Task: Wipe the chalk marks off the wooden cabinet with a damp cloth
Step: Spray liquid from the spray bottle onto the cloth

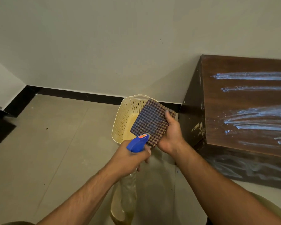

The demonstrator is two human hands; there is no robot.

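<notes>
My right hand (171,135) holds a folded checked cloth (151,121) flat and tilted over a basket. My left hand (130,157) grips a clear spray bottle (125,197) by its blue trigger head (137,142), the nozzle pointing at the cloth's lower edge. The bottle holds yellowish liquid at the bottom. A dark wooden cabinet (243,111) stands at the right against the wall. White chalk marks (256,117) streak across its top, and fainter smears show on its front face.
A cream perforated plastic basket (122,120) sits on the tiled floor by the wall, left of the cabinet and under the cloth. A black skirting board (71,93) runs along the wall. A dark object lies at the far left edge.
</notes>
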